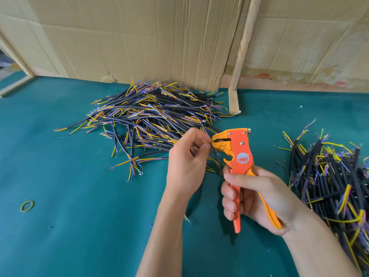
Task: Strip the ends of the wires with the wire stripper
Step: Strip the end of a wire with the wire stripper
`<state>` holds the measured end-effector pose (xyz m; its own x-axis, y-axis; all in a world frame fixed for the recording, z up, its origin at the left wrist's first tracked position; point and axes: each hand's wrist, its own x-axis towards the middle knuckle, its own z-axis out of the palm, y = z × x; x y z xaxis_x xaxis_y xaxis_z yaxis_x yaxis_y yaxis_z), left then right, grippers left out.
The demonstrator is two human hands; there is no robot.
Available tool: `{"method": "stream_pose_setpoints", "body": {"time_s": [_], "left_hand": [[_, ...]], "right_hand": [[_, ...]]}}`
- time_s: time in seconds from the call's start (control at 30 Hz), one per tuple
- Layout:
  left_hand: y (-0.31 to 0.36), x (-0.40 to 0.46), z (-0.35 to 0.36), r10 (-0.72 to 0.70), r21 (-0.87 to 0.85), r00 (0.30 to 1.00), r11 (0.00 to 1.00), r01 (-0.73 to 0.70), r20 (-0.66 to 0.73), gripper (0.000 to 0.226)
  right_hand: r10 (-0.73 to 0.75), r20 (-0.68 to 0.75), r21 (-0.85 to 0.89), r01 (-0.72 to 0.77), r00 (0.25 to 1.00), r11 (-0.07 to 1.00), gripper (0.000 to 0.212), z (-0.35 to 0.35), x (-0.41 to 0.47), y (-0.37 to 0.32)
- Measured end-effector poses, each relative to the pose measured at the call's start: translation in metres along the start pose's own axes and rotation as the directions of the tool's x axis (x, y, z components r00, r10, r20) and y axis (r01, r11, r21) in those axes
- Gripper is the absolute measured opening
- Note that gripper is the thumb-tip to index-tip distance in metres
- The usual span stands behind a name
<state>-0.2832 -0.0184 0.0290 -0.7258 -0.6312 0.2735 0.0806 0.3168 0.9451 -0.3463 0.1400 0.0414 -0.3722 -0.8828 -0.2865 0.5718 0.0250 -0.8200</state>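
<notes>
My right hand (257, 194) grips the handles of an orange wire stripper (239, 150), held upright above the green table with its jaws pointing left. My left hand (187, 156) pinches a thin yellow wire (205, 141) between thumb and forefinger and holds its end in the stripper's jaws. The rest of that cable is hidden behind my left hand. A big heap of short black cables (151, 116) with yellow, blue and purple cores lies behind my left hand. A second heap of cables (335, 186) lies at the right.
The table is covered by a green mat (79, 196). Cardboard sheets (139, 37) and a wooden post (239, 56) wall off the back. A yellow-green rubber band (27, 206) lies at the front left. Small insulation scraps (277, 164) dot the mat near the stripper.
</notes>
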Motion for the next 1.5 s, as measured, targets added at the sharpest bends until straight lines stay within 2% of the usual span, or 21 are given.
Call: {"method": "stream_pose_setpoints", "body": {"time_s": [0.27,0.57,0.73,0.8,0.93,1.0,1.2,1.33,1.5], "left_hand": [[0.0,-0.002,0.0,-0.016,0.01,1.0,1.0,0.016,0.007,0.024],[0.002,-0.002,0.001,-0.012,-0.035,1.0,0.999,0.013,0.019,0.025],[0.001,-0.001,0.002,-0.001,-0.054,1.0,0.999,0.001,0.004,0.024],[0.001,-0.002,0.002,-0.003,-0.051,1.0,0.999,0.003,-0.006,0.025],[0.002,-0.002,0.002,0.004,-0.035,1.0,0.999,-0.005,-0.015,0.025],[0.001,-0.002,0.003,0.005,-0.025,1.0,1.0,-0.005,-0.018,0.024],[0.001,-0.001,0.003,0.017,-0.008,1.0,1.0,-0.017,-0.016,0.025],[0.0,0.0,0.001,0.015,-0.01,1.0,1.0,-0.016,-0.021,0.029],[0.0,-0.002,0.001,0.016,0.043,1.0,0.999,-0.016,-0.011,0.025]], "right_hand": [[0.011,-0.042,0.007,-0.011,0.999,1.0,0.013,0.003,0.0,-0.001],[-0.08,-0.191,-0.022,0.077,0.978,0.997,0.031,0.01,0.003,0.003],[-0.066,-0.086,0.117,0.075,0.994,0.99,0.033,0.009,-0.001,0.001],[-0.069,-0.032,0.15,0.073,0.997,0.986,0.043,0.004,-0.004,-0.003],[-0.092,-0.031,0.072,0.094,0.995,0.993,0.056,-0.006,-0.01,-0.009],[-0.078,-0.046,0.061,0.081,0.996,0.995,0.054,-0.011,-0.012,-0.011],[-0.009,0.045,0.023,0.008,0.999,1.0,0.049,-0.013,-0.013,-0.011],[-0.014,0.023,0.002,0.014,1.0,1.0,0.042,-0.009,-0.01,-0.01],[-0.023,-0.03,-0.048,0.021,0.999,0.999,0.045,-0.008,-0.011,-0.01]]}}
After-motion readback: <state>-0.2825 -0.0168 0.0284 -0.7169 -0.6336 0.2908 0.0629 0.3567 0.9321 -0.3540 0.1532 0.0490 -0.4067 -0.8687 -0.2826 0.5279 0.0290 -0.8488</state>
